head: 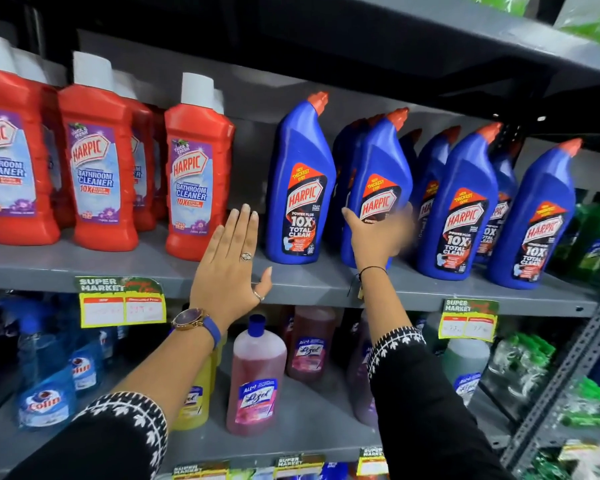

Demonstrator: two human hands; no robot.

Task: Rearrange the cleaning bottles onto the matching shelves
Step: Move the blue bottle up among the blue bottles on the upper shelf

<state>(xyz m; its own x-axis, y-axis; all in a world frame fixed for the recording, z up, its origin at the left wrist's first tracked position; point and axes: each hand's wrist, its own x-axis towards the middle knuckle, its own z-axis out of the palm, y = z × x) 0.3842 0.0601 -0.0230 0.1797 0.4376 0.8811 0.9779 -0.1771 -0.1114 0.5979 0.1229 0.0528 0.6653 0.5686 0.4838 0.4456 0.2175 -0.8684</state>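
1. A person stands at grey metal store shelving, both arms in black sleeves with white patterned cuffs reaching towards the middle shelf.
2. The right hand wraps around the lower body of a blue Harpic toilet cleaner bottle with an orange cap. The hand is blurred. The bottle leans slightly, and whether its base touches the shelf cannot be told, because the hand and wrist hide it.
3. The left hand is flat and released, fingers straight and together, holding nothing. It hovers at the front edge of the middle shelf, in the gap between the red and blue bottles. It wears rings, and a watch with a blue strap sits on the wrist.
4. Just left of the held bottle, another blue Harpic bottle stands upright near the shelf's front edge.
5. To the right, more blue Harpic bottles stand in rows running towards the right end of the shelf.
6. On the left half of the same shelf stand red Harpic bathroom cleaner bottles with white caps, several rows deep.
7. Yellow price tags hang from the shelf's front edge.
8. On the lower shelf stand a pink Lizol bottle and blue Colin spray bottles towards the left end.
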